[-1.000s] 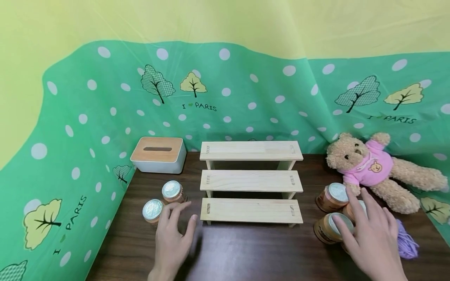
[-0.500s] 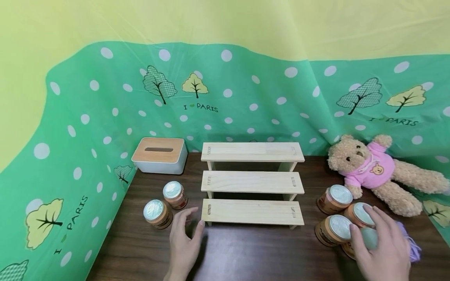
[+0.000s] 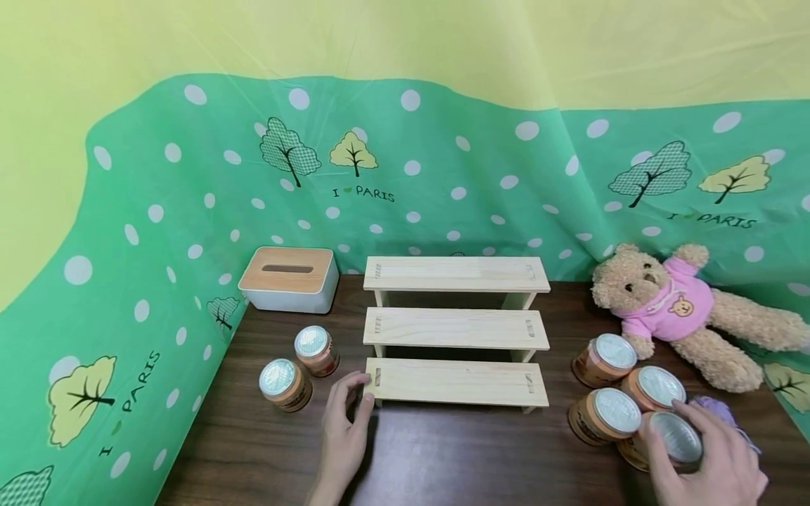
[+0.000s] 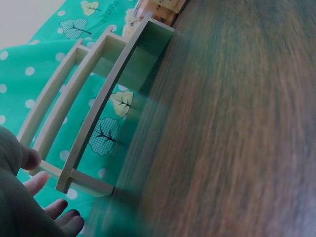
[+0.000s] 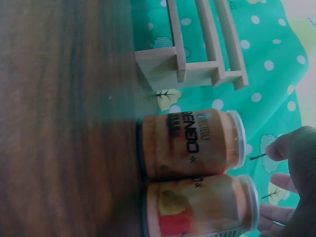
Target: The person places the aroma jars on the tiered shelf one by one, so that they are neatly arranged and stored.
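My left hand (image 3: 344,425) is beside the left end of a three-step wooden rack (image 3: 455,383), thumb and fingers apart. In the left wrist view its fingertips (image 4: 37,182) are close to the rack's end; contact cannot be told. My right hand (image 3: 711,453) hovers at the nearest of several orange-brown cans with silvery lids, its thumb and fingers spread around that can's lid (image 3: 676,436). The right wrist view has this can (image 5: 202,207) upright beside another can (image 5: 190,145), and the thumb (image 5: 279,148) apart from the lids.
Two more cans, one in front (image 3: 285,385) and one behind (image 3: 316,350), stand left of the rack. A tissue box (image 3: 287,281) is at the back left. A teddy bear (image 3: 671,306) lies at the back right, with purple yarn (image 3: 724,414) behind the right hand.
My left hand has moved right, away from the left cans to the rack's end. My right hand has come back toward me, from over the grouped cans to the nearest one.
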A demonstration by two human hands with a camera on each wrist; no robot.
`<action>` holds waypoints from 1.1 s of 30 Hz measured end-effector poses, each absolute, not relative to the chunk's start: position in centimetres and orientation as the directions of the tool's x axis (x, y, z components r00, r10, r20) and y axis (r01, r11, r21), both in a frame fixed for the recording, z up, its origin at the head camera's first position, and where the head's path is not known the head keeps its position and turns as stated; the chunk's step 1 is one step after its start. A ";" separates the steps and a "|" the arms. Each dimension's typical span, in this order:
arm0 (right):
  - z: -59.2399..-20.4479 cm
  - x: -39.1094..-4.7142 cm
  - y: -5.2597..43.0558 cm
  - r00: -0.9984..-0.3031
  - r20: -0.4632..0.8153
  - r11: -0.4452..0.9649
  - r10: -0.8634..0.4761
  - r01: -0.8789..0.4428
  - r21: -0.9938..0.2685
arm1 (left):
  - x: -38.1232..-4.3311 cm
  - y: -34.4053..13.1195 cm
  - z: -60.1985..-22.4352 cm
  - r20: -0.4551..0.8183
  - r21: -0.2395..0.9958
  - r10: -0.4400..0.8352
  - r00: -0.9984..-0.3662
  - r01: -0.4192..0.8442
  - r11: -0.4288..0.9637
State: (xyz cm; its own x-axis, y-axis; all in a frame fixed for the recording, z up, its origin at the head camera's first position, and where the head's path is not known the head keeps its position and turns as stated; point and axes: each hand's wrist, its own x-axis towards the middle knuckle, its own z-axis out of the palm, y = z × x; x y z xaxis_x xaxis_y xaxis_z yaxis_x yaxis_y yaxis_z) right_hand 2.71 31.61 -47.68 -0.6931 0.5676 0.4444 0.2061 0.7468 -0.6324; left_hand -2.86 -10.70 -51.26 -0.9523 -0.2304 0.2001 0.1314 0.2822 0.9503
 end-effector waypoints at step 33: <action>-51.8 4.0 34.7 -0.735 0.590 0.854 0.333 -0.029 -0.519 | -4.0 -11.1 -55.6 0.226 0.971 -0.166 -0.960 0.208 0.121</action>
